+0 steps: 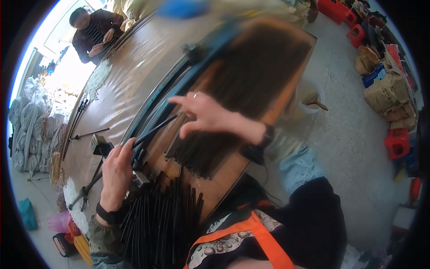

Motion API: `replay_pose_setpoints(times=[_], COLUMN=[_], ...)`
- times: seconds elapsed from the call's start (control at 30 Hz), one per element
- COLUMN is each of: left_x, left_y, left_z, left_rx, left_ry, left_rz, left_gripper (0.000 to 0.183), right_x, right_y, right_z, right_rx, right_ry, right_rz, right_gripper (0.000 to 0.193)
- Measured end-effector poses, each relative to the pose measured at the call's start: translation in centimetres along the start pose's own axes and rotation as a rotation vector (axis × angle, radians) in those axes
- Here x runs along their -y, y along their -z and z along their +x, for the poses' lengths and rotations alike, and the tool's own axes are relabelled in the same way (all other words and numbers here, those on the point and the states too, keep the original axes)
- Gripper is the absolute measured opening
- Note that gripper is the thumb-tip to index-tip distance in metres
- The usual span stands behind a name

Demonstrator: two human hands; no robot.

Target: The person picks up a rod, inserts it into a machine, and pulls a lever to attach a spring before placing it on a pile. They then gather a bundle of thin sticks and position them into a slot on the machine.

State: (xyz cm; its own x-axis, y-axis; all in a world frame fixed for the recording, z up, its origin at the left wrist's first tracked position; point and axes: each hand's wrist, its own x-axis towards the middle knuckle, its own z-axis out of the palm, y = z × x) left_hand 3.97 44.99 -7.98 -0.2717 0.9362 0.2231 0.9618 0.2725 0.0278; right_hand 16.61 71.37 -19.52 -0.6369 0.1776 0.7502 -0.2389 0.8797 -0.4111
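Observation:
My left hand (116, 172) is closed around the lower end of a thin black rod (154, 130), beside a blue metal rail (163, 96) on the table. The rod slants up to the right, its far end lying close to my right hand (199, 112). That hand is blurred, with index finger and thumb spread apart; no grip on the rod shows. Below my left hand lies a loose bundle of black rods (161, 219). Many more dark rods (251, 67) lie side by side beyond my right hand, smeared by motion.
A brush (101, 145) and several black rods (80, 116) lie left on the plastic-covered table (134, 67). Across it a person (96, 33) works with both hands. On the floor at right stand a whitish bucket (309, 96), cardboard boxes (387, 94) and red stools (396, 143).

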Motion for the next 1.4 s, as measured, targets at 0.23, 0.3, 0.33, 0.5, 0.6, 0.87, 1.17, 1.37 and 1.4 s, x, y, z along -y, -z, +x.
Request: replay_pose_setpoints(times=[0.23, 0.3, 0.33, 0.5, 0.6, 0.87, 1.17, 1.37, 1.4], left_x=[2.1, 1.4, 1.3, 1.8, 2.0, 0.8, 2.0, 2.3, 3.0], left_y=[1.5, 1.0, 1.1, 1.8, 1.6, 3.0, 1.5, 2.6, 3.7], left_z=[-3.6, -3.5, -3.8, -5.3, -6.4, -7.2, -7.9, -9.0, -10.3], left_rx=[-0.025, -0.063, -0.049, -0.091, -0.065, -0.106, -0.104, -0.258, -0.249], left_ry=[0.033, -0.004, 0.017, 0.026, 0.025, 0.019, 0.056, 0.032, 0.073], left_rz=[0.132, 0.121, 0.122, 0.11, 0.164, 0.055, 0.137, 0.117, 0.139], left_gripper=[0.033, 0.034, 0.034, 0.035, 0.036, 0.038, 0.027, 0.017, 0.017], right_x=[-0.8, 1.3, 2.9, 2.9, 4.0, 2.5, 1.0, 3.8, 2.7], right_y=[-0.4, -0.7, -1.0, -1.4, -3.0, -4.0, -4.6, -6.3, -6.5], right_z=[0.5, 1.1, 1.4, 1.0, 1.1, 0.6, 1.2, 2.8, 3.2], right_rx=[0.024, 0.054, 0.071, 0.511, 0.256, -0.07, -0.095, -0.143, -0.175], right_ry=[0.123, -0.019, -0.17, -0.655, -0.237, 0.109, 0.249, 0.343, 0.327], right_rz=[0.276, 0.441, 0.589, 0.913, 0.622, 0.326, 0.13, 0.044, -0.027], right_gripper=[0.022, 0.019, 0.016, 0.009, 0.011, 0.02, 0.017, 0.021, 0.018])
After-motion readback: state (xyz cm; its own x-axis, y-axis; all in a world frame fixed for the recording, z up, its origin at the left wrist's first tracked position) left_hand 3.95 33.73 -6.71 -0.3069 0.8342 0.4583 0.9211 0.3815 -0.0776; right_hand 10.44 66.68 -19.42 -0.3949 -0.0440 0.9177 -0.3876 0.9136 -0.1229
